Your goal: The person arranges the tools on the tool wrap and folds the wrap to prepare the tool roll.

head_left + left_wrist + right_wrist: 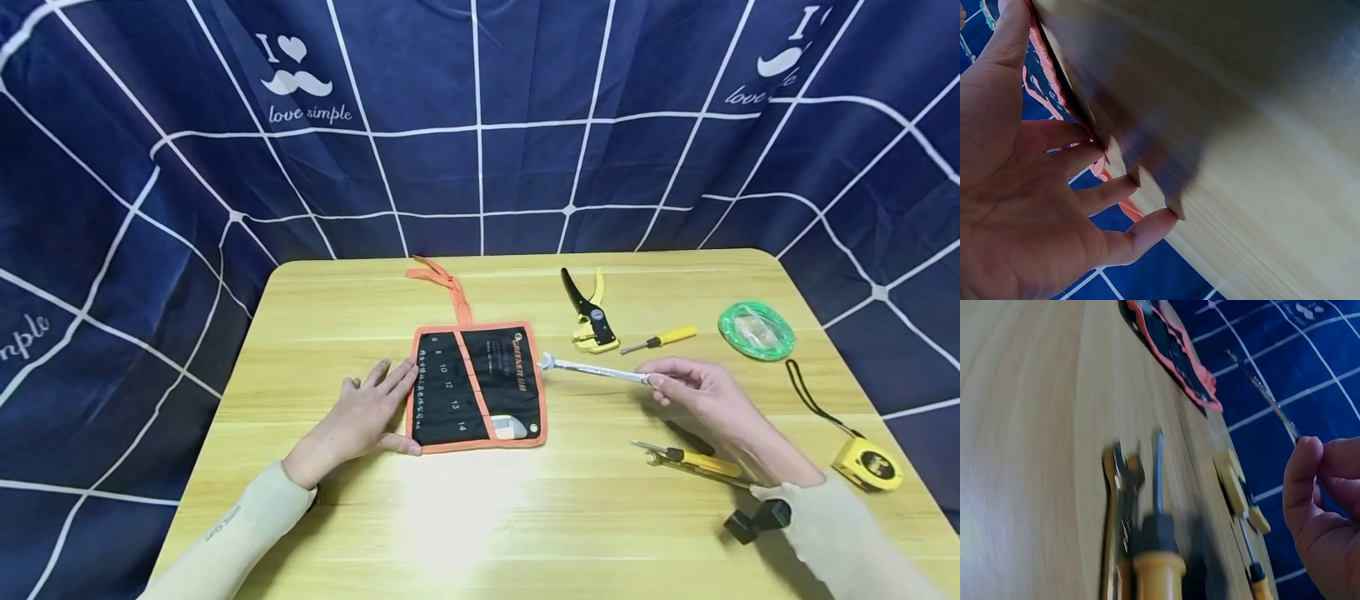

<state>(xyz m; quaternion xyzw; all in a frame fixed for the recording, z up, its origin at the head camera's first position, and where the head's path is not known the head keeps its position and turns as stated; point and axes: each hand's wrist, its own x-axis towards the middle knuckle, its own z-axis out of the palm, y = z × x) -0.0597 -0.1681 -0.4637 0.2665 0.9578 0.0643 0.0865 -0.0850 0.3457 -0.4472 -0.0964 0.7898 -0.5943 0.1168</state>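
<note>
1 tape measure [870, 465]: lay at the right of the tabletop [337, 308]. Left hand [363, 412]: fingers stretched against the left edge of 1 black tool pouch [477, 387], mid-tabletop, presumably to steady it. Right hand [693, 387], well apart: pinched 1 wrench [596, 369] near 1 end, probably leaving the other free (that end pointed at the pouch). Beyond: 1 wire stripper [595, 321] lay unheld.
</note>
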